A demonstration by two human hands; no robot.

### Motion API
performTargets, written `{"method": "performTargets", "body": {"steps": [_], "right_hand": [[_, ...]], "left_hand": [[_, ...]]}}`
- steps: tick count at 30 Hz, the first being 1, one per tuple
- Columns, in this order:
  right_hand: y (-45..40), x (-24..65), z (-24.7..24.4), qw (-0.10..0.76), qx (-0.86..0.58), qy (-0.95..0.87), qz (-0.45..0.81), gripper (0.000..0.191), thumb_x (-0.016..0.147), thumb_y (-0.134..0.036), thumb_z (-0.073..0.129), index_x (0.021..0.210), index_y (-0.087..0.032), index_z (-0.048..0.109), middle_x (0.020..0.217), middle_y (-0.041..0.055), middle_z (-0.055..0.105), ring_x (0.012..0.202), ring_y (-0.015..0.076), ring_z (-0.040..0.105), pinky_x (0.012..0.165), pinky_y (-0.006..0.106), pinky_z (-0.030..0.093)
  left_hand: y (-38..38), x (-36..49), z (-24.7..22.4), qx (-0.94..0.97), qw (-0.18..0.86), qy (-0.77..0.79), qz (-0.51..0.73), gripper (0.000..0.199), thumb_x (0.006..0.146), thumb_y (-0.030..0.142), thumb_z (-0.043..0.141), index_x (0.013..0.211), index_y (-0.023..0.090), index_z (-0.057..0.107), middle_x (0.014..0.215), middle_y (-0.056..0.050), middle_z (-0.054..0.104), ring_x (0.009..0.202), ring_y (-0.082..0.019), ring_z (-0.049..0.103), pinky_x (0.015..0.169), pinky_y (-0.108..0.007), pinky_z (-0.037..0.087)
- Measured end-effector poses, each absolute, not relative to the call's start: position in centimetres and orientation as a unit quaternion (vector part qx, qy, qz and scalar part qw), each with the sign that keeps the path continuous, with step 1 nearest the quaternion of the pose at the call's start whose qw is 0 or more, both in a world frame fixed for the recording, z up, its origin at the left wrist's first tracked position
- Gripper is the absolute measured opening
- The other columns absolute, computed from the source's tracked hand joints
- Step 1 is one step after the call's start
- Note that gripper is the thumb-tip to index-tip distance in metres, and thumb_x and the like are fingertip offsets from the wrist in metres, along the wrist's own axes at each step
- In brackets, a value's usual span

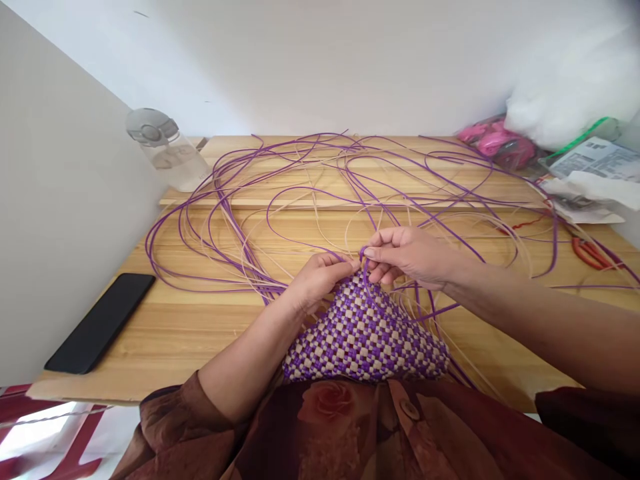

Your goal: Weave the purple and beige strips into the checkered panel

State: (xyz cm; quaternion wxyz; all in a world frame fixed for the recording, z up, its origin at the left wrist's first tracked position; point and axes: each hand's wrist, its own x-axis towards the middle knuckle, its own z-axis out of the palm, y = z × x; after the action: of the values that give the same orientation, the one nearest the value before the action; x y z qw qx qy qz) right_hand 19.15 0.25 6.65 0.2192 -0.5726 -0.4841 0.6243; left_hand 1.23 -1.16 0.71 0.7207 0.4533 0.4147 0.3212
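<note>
A woven piece (367,333) in purple and cream checks rests at the table's front edge against my body, its upper corner pointing away from me. At that corner my left hand (325,277) pinches the weave between thumb and fingers. My right hand (400,255) is closed on a purple strand (365,267), which loops up and bends down over the corner. The two hands nearly touch. Long loose purple and cream strands (240,233) fan out from the piece across the table. The left fingertips are partly hidden.
On the wooden table (190,327) a black phone (103,323) lies at the left. A clear bottle (173,157) with a grey lid stands behind it. Red-handled pliers (595,255), a pink bundle (497,141) and plastic bags (570,100) are at the right. A wall closes off the back.
</note>
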Motion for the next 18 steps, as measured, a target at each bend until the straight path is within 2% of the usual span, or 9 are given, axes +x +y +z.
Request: {"method": "performTargets", "body": {"steps": [2,4,6,8,10,13,18], "right_hand": [[-0.1,18.6,6.0,0.253,-0.581,-0.478,0.608,0.011,0.084,-0.014,0.064,0.077,-0.015,0.057,0.062,0.0023,0.067,0.049,0.0095,0.062,0.045,0.017,0.051],[-0.5,18.4,5.2,0.286,-0.574,-0.499,0.583,0.01,0.082,-0.017,0.067,0.076,-0.014,0.059,0.06,0.0011,0.066,0.047,0.0083,0.059,0.045,0.017,0.049],[-0.7,18.6,4.6,0.302,-0.556,-0.545,0.551,0.012,0.08,-0.024,0.068,0.076,-0.014,0.063,0.056,-0.0005,0.062,0.045,0.007,0.054,0.043,0.017,0.045],[-0.5,19.0,4.4,0.284,-0.527,-0.609,0.521,0.017,0.079,-0.03,0.068,0.079,-0.013,0.068,0.059,0.0002,0.064,0.047,0.0076,0.054,0.044,0.019,0.043],[0.2,19.6,4.6,0.247,-0.486,-0.681,0.488,0.018,0.08,-0.028,0.064,0.087,-0.014,0.073,0.073,0.0031,0.071,0.06,0.0109,0.061,0.054,0.022,0.049],[1.4,20.3,5.3,0.197,-0.433,-0.761,0.441,0.028,0.081,-0.018,0.056,0.101,-0.018,0.075,0.096,0.0035,0.075,0.084,0.0147,0.068,0.076,0.026,0.053],[2.7,20.3,5.7,0.173,-0.412,-0.81,0.38,0.035,0.086,-0.016,0.049,0.112,-0.018,0.072,0.106,0.0041,0.074,0.092,0.0152,0.068,0.084,0.028,0.052]], "left_hand": [[-1.2,1.3,0.6,0.454,0.723,0.414,0.316,0.039,0.072,0.052,0.074,0.068,0.014,0.066,0.048,0.005,0.046,0.043,-0.005,0.032,0.046,-0.024,0.019],[-1.4,1.5,0.4,0.449,0.711,0.42,0.341,0.036,0.066,0.047,0.08,0.073,0.014,0.068,0.056,0.003,0.056,0.048,-0.006,0.042,0.049,-0.023,0.027],[-1.6,1.9,0.2,0.431,0.716,0.405,0.371,0.033,0.062,0.039,0.084,0.078,0.013,0.07,0.068,-0.001,0.067,0.059,-0.009,0.054,0.06,-0.023,0.039],[-1.8,2.4,-0.1,0.406,0.733,0.379,0.393,0.031,0.06,0.033,0.085,0.079,0.013,0.072,0.075,-0.003,0.07,0.067,-0.012,0.061,0.072,-0.027,0.045],[-1.8,2.6,-0.3,0.387,0.74,0.374,0.404,0.028,0.058,0.029,0.086,0.076,0.012,0.073,0.074,-0.003,0.071,0.067,-0.013,0.061,0.075,-0.028,0.046],[-1.8,2.7,-0.3,0.386,0.735,0.385,0.403,0.024,0.058,0.028,0.085,0.074,0.013,0.075,0.072,-0.003,0.071,0.064,-0.012,0.06,0.071,-0.026,0.045],[-1.8,2.6,-0.3,0.395,0.717,0.415,0.397,0.018,0.062,0.025,0.081,0.074,0.014,0.074,0.067,0.0,0.068,0.059,-0.009,0.055,0.063,-0.024,0.04]]}}
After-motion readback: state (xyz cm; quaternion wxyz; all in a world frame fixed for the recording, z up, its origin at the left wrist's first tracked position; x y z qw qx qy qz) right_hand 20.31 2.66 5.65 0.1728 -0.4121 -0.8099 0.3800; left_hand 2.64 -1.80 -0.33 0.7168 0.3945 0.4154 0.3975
